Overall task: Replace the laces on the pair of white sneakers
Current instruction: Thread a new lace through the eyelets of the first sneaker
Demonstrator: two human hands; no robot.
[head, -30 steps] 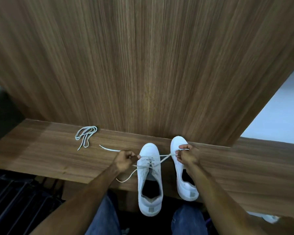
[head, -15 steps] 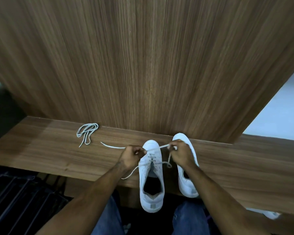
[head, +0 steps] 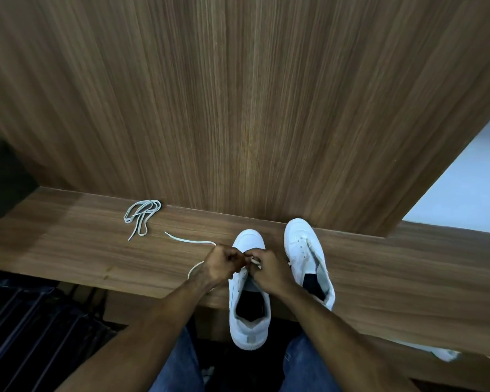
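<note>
Lying at the far left of the wooden bench (head: 68,244), near the wall panel (head: 238,108), is a loose bundled lace (head: 142,216). Next, a white lace (head: 190,240) trails across the bench into the left hand (head: 219,264), whose fingers are curled, pinching it. The right hand (head: 269,268), touching the left, pinches the lace's other end over the near sneaker (head: 248,306), whose heel overhangs the bench edge. The second sneaker (head: 303,247) stands just right, toe near the panel.
</note>
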